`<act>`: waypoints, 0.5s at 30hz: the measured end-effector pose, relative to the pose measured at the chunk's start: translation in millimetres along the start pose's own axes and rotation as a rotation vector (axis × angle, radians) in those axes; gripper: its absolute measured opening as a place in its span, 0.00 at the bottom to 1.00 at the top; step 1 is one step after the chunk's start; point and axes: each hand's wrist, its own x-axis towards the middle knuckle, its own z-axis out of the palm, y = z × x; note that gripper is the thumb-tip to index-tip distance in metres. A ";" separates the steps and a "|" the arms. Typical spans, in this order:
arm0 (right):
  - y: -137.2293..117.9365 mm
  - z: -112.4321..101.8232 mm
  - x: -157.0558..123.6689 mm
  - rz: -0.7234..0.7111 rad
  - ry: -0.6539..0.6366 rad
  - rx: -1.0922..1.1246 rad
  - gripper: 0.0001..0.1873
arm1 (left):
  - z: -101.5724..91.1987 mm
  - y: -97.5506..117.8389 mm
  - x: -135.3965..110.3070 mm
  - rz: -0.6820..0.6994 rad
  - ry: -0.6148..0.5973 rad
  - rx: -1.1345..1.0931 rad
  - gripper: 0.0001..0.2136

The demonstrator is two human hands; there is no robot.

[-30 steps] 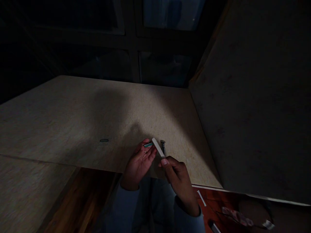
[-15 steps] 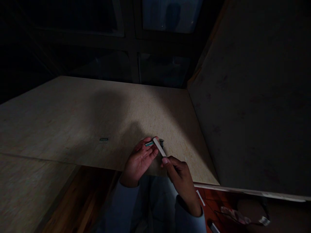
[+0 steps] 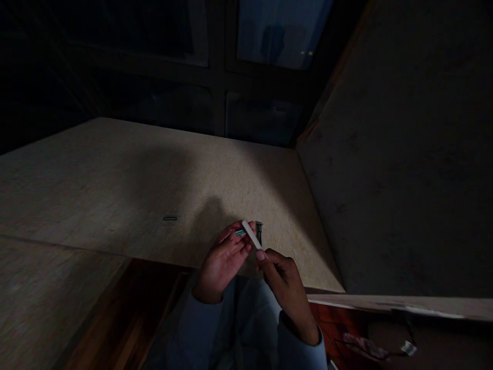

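Note:
My left hand (image 3: pixel 223 259) is palm up, with its fingers closed round a small dark strip with green and white stripes (image 3: pixel 240 232), which looks like a razor blade cartridge. In my right hand (image 3: pixel 283 275) a flat whitish stick (image 3: pixel 251 235) is pinched between thumb and fingers. Its rounded far end crosses in front of my left fingertips, close to the striped strip; whether they touch I cannot tell. Just behind the stick, a dark T-shaped thing like a razor head (image 3: pixel 259 226) shows on the table, its lower part hidden. Further left lies another small dark green strip (image 3: pixel 170 219).
Both hands are over the front edge of a pale speckled table (image 3: pixel 246 174). A dark panel (image 3: pixel 400 169) rises along its right side, and a dark window (image 3: pixel 283 36) stands behind. Below right, a pinkish item (image 3: pixel 364 345) lies near the reddish floor.
The view has shifted slightly. My left fingers have curled a little more around the striped strip, so less of it shows. The white stick stays pinched in my right hand.

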 end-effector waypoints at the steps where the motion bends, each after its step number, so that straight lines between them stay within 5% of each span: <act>1: -0.2 -0.5 -0.5 0.006 0.021 -0.007 0.25 | 0.2 0.5 -1.0 0.002 0.008 -0.001 0.09; 9: -12.9 7.2 -5.5 -0.021 -0.093 0.008 0.25 | 3.5 6.7 -6.9 0.013 -0.050 -0.005 0.12; 15: -5.7 1.2 -5.5 0.033 -0.016 0.016 0.25 | 1.6 6.8 -8.3 0.041 -0.050 0.027 0.11</act>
